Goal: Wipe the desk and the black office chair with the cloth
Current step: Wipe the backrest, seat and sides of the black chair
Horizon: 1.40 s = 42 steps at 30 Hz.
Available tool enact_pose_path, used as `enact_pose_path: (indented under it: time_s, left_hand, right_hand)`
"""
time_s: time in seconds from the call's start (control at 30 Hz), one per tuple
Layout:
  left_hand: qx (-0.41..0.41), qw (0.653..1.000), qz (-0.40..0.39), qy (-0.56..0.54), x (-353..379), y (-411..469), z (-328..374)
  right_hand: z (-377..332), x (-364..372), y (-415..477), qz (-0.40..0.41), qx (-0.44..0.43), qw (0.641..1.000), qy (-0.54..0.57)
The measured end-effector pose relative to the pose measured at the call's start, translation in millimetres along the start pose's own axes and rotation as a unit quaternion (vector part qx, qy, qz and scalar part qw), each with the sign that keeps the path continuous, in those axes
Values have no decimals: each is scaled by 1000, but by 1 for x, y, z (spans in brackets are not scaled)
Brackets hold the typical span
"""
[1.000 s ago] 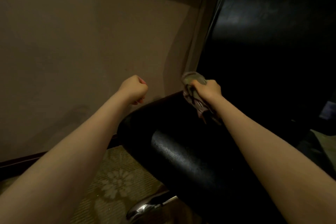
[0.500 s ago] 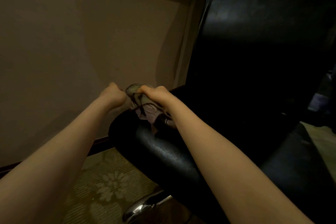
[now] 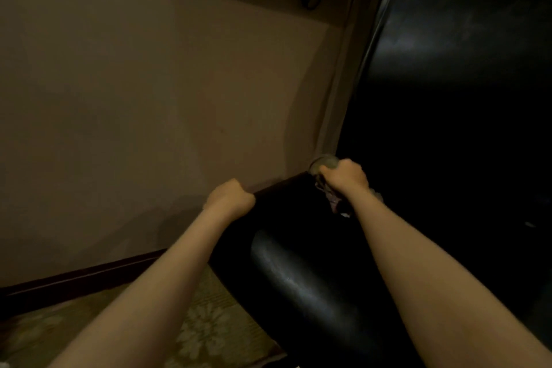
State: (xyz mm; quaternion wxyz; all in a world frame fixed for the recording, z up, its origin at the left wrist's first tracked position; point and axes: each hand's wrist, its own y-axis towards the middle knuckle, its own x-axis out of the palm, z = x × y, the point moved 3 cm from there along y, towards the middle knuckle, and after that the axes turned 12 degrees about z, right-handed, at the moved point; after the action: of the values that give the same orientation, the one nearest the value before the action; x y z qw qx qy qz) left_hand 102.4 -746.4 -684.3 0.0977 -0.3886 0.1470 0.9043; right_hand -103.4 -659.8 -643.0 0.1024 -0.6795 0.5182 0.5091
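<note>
Hands parted, left hand [image 3: 230, 199] curled over chair [image 3: 298, 278] edge, right hand [image 3: 343, 178] grip tight round cloth [image 3: 325, 163]

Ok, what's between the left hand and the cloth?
Only bare chair edge, in the head view; left hand grips it, right hand holds the cloth.

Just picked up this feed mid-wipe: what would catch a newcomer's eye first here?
The black office chair dominates the right half, its glossy seat and backrest catching dim light. At the seat's far edge the right hand grips a bunched pale cloth, while the left hand curls over the seat's left edge. A plain beige wall fills the left side, with flowered carpet below.
</note>
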Motion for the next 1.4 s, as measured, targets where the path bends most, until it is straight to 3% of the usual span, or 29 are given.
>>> enact_pose_path:
  time_s: [0.1, 0.27, 0.37, 0.43, 0.5, 0.57, 0.73, 0.87, 0.97, 1.07, 1.2, 1.3, 1.4]
  left_hand:
    - [-13, 999, 18, -50, -2, 11, -14]
    - [-17, 996, 11, -84, -7, 16, -28]
    - [-17, 995, 6, -99, -8, 12, -29]
    - [-30, 991, 19, -132, -14, 8, -29]
    - [-55, 985, 65, -148, -25, 8, -28]
    - [-64, 986, 91, -125, -34, 9, -23]
    - [-39, 984, 99, -143, -24, 13, 15]
    - [24, 990, 58, -123, 3, 6, 59]
    - [49, 994, 21, -92, 22, 1, 83]
    - [58, 996, -68, 11, 44, -3, 93]
    - [85, 984, -111, 114, 56, -11, 104]
    - [113, 981, -91, 129, 66, -21, 124]
    - [182, 971, -121, 96, 85, -37, 151]
  right_hand:
    - [-20, 17, -1, 6, -53, 995, -79]
    - [-68, 28, -26, -26, -108, 993, -35]
    - [-104, 35, -50, -137, -60, 977, 154]
    - [-125, 40, -61, -243, 57, 903, 348]
    - [-134, 35, -62, -255, 111, 860, 428]
    - [-126, 29, -52, -218, 128, 857, 450]
    - [-68, 22, -16, -120, 119, 913, 371]
    - [-40, 12, -10, -58, -19, 974, 216]
    - [-19, 8, -8, -39, -52, 983, 170]
    - [18, -3, 7, -9, -35, 994, 101]
    - [101, -33, 27, 26, -2, 1000, 10]
    - [162, -61, 30, 46, -9, 999, -24]
    - [214, -91, 28, 44, 0, 998, -44]
